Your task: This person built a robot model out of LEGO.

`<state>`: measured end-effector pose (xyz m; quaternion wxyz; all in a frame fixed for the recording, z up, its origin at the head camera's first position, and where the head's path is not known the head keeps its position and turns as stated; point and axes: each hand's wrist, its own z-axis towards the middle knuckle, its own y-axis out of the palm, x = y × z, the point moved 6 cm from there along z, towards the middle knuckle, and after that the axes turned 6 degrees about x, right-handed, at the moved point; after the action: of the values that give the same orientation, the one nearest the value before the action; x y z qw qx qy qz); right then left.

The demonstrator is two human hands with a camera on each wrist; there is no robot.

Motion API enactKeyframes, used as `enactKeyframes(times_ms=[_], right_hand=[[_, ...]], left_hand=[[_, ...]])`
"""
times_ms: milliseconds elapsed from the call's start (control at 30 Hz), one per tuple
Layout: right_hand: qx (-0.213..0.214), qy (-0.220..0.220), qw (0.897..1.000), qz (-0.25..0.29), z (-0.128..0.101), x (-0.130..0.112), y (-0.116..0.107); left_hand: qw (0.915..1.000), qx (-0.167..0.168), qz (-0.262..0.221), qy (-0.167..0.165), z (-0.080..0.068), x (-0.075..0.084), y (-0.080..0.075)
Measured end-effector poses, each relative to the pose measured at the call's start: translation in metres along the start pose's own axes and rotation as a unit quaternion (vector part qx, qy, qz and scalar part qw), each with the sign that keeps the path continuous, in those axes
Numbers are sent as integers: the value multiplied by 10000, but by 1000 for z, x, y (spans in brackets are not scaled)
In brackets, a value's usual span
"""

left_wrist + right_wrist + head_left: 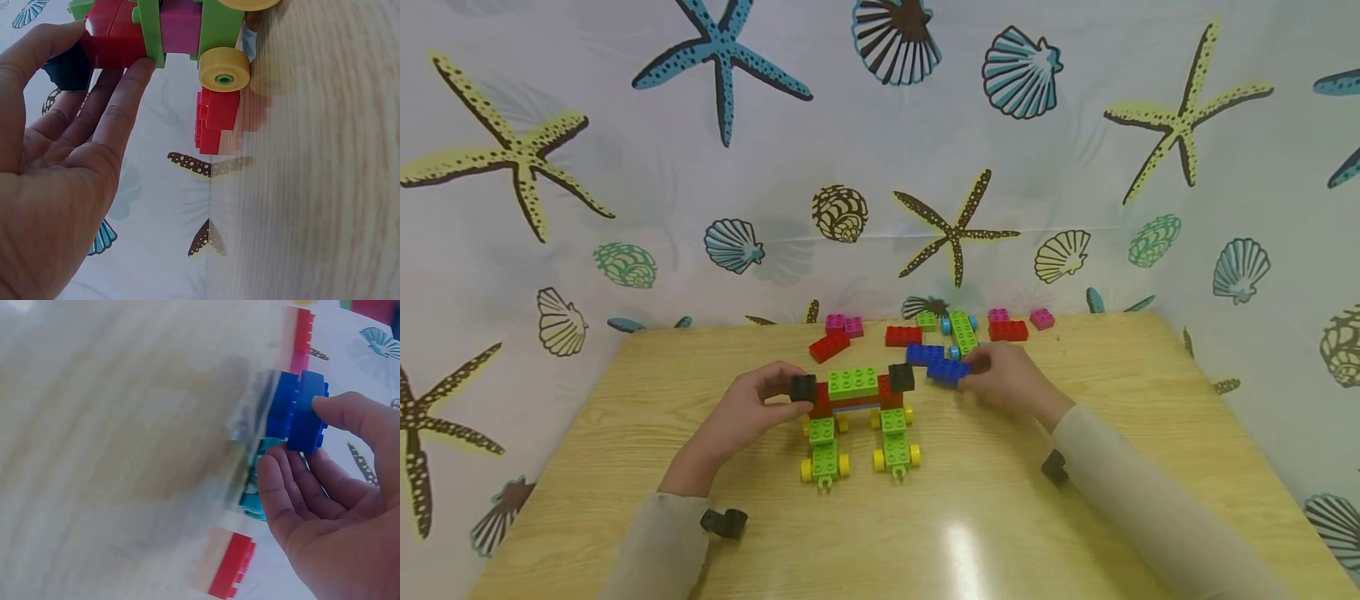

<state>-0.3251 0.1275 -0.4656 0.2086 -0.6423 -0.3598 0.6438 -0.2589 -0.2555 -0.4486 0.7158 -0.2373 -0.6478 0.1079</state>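
Nearest, two pale sleeves reach over the wooden bench, with a small black device at the left wrist and another at the right. Just beyond stands a brick model: green wheeled bases with yellow wheels in front, red blocks above, green bricks across the middle and a black block at either end. The left hand holds the model's left end, fingers and thumb bent round it. Only the left wrist view reveals a magenta brick set between green parts.

Off to the right, the right hand pinches a blue brick; the head view hides much of that grip, while the right wrist view shows the thumb on a long side and fingers at the end nearest the palm. A second blue brick is just behind; whether the two touch, I cannot tell. Past it lie a green piece with light-blue wheels, three red bricks and several pink bricks. Farthest hangs a cloth printed with starfish and shells.
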Motion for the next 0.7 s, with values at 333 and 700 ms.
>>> enactKeyframes(times_ms=[333, 700], right_hand=[[180, -470, 9981, 345, -5, -31, -20], [45, -665, 9950, 740, -18, -72, -28]], left_hand=[[10000, -7, 20, -86, 1, -4, 0], [9999, -10, 6, -111, 1, -3, 0]])
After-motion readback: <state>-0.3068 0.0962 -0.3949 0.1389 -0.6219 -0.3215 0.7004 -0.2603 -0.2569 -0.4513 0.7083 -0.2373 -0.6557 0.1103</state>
